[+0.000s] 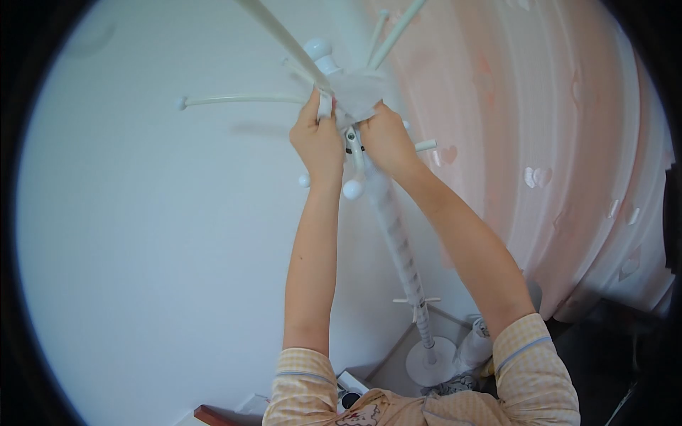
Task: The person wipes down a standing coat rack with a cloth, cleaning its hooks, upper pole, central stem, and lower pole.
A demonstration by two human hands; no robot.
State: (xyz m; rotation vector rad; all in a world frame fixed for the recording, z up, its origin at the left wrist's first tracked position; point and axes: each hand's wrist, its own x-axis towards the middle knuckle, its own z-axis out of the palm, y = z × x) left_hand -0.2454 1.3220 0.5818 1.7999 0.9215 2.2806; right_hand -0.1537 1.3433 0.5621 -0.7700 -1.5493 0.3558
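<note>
A white coat rack (398, 238) stands in the corner, its knob-tipped arms spreading out near the top. At its head, a thin white cloth (359, 96), slightly blurred, spans the space between my two hands. My left hand (318, 135) is closed, pinching a white edge that looks like part of this cloth, at the lower end of a slanted rack arm (280, 39). My right hand (389, 138) is closed on the cloth's other side, its fingertips partly hidden. Between my wrists, a short hook (354, 188) with a round white tip hangs down.
A pale pink curtain (497, 135) with heart shapes hangs on the right. The plain wall (156, 234) is on the left. Around the rack's round base (431, 362) lie bags and cloth items (474, 348). Another rack arm (241, 98) reaches out left.
</note>
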